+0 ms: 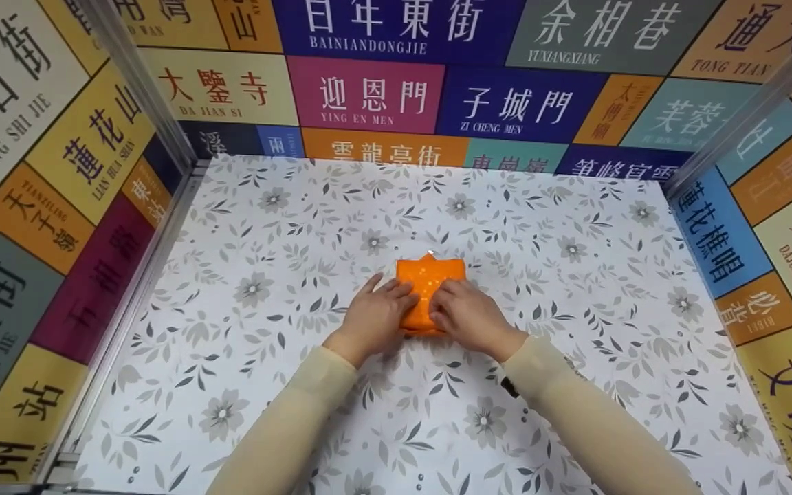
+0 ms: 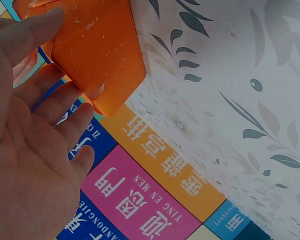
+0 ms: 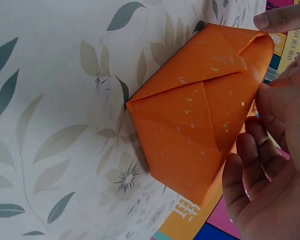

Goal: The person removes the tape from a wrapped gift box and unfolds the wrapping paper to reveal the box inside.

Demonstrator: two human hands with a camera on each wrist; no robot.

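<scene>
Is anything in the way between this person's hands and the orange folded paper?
Nothing visible is. The left hand and right hand both touch the orange folded paper directly, one at each side, with no other object between.

The head view is bright; the wrist views are dimmer, greyer, softly shadowed.

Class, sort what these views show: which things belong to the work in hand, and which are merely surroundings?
In the work:
orange folded packet
left hand, touching it
right hand, touching it

Surroundings:
floral tabletop
lettered wall panels
</scene>
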